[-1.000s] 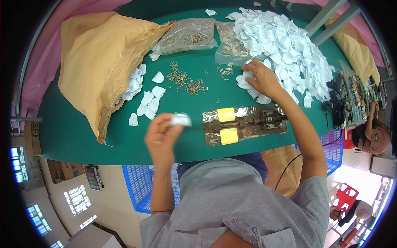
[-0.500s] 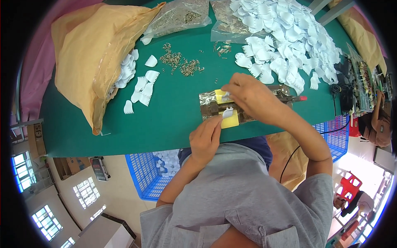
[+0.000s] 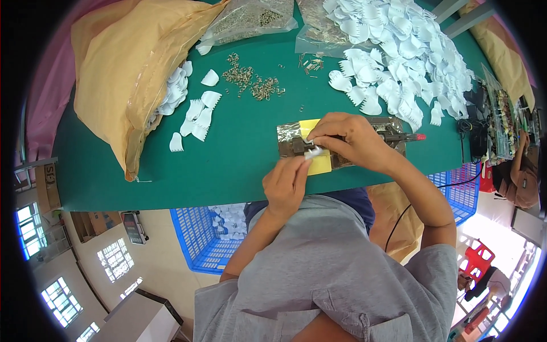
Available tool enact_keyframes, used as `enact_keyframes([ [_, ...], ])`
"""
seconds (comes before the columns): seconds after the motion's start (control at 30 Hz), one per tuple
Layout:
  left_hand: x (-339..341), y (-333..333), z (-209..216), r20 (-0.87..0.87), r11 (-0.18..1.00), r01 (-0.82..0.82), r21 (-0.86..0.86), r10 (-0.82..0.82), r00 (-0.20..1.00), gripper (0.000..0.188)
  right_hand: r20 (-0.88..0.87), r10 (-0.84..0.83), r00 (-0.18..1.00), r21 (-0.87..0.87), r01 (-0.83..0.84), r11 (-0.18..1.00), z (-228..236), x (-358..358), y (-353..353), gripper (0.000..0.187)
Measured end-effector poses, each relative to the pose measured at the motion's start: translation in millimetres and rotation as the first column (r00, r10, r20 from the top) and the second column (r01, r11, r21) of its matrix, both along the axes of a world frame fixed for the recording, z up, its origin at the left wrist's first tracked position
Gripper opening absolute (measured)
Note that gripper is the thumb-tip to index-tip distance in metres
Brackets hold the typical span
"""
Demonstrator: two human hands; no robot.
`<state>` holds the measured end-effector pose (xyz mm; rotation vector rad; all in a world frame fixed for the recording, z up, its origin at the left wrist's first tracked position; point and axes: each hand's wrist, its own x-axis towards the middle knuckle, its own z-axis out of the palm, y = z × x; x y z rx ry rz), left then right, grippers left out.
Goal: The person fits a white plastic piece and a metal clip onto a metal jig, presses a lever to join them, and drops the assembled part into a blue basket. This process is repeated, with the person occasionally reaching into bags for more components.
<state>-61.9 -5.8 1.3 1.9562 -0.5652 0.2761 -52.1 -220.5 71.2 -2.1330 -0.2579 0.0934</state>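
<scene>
My left hand (image 3: 285, 185) pinches a small white toothed plastic piece (image 3: 313, 153) at the near side of a bench fixture (image 3: 292, 146) wrapped in brown tape. My right hand (image 3: 354, 139) reaches over the fixture from the right, thumb and forefinger closed together just beyond that piece. A bit of white shows at its fingertips, but whether it is a second piece I cannot make out. Yellow pads (image 3: 321, 165) lie on the fixture under both hands. From its right end sticks out a dark rod with a red tip (image 3: 420, 137).
White toothed pieces form a large heap (image 3: 393, 62) at the back right. A brown paper sack (image 3: 117, 74) spills more at the left. Small metal clips (image 3: 264, 89) lie in loose piles near clear bags (image 3: 250, 23). Blue baskets (image 3: 196, 251) stand below the table edge.
My right hand has lowered toward the near side, bringing its fingertips close to the left hand's. The white piece in my left hand has tilted and moved slightly nearer the fixture's middle.
</scene>
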Motion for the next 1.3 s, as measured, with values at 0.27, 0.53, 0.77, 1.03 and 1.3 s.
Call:
enact_keyframes([
  [0.27,-1.9,4.3,-4.0,0.057,0.994,0.081,0.074,-0.086,0.995,0.018,0.040,-0.002,0.999,0.010,0.002,1.000,-4.5,-1.9,-0.3,0.014],
  [0.53,28.8,10.0,7.5,0.229,0.979,0.170,0.112,-0.192,0.954,0.022,-0.135,-0.065,0.989,0.040,0.071,0.997,5.3,2.5,-3.7,0.014],
  [0.77,22.5,10.1,3.4,0.263,0.990,0.074,0.123,-0.104,0.959,0.028,0.114,-0.009,0.993,-0.122,0.024,0.992,-1.6,-2.7,1.8,0.013],
  [1.03,37.1,7.3,7.9,0.049,0.977,0.205,0.066,-0.208,0.977,0.058,0.079,-0.095,0.992,-0.077,0.101,0.992,-0.7,-9.1,10.6,0.016],
  [1.3,57.6,10.7,0.5,-0.075,0.888,0.448,0.102,-0.442,0.894,0.065,0.601,-0.007,0.799,-0.536,0.409,0.739,-21.3,-54.7,28.2,0.029],
])
